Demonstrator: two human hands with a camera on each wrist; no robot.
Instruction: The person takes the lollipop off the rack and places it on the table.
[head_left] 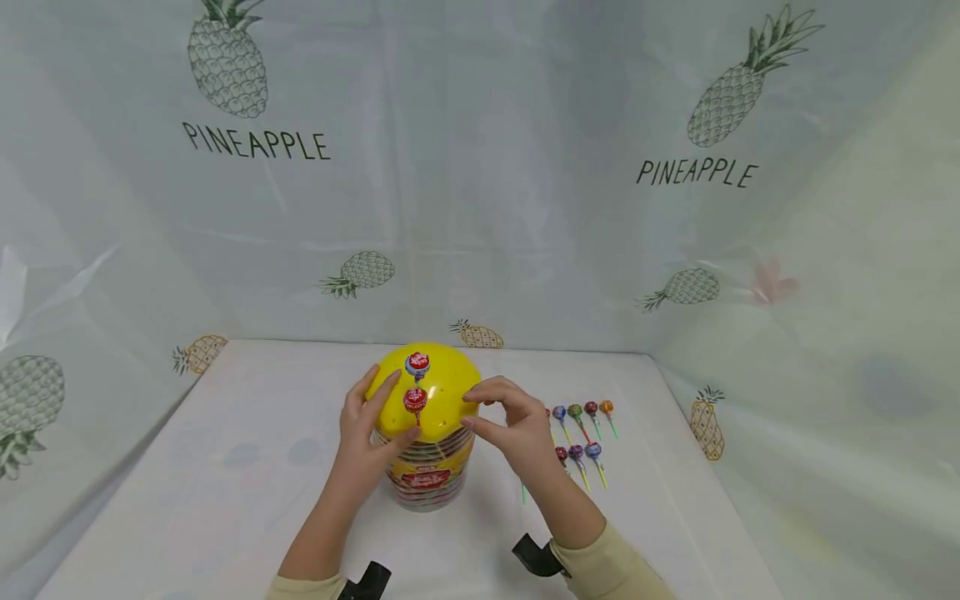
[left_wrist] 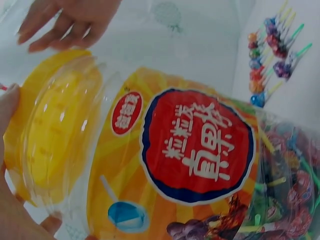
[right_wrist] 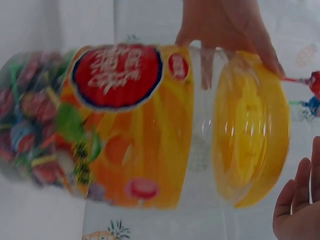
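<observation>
A clear plastic candy jar [head_left: 426, 493] stands upright on the table, topped by a domed yellow lid [head_left: 448, 379]. Wrapped lollipops show through its wall [left_wrist: 295, 195]. My left hand [head_left: 360, 446] grips the jar around its lid and neck, thumb at the front and fingers on the left side. Two lollipops stick out of the lid: one with a red wrapper [head_left: 415, 400], and behind it one in red and blue [head_left: 417, 365]. My right hand [head_left: 525, 437] hovers at the lid's right edge, its fingers loosely bent and holding nothing in the right wrist view.
Several loose lollipops [head_left: 575, 412] lie in rows on the white table [head_left: 262, 483] to the right of the jar, partly hidden behind my right hand and forearm. A pineapple-print curtain [head_left: 487, 208] hangs behind the table and along its sides.
</observation>
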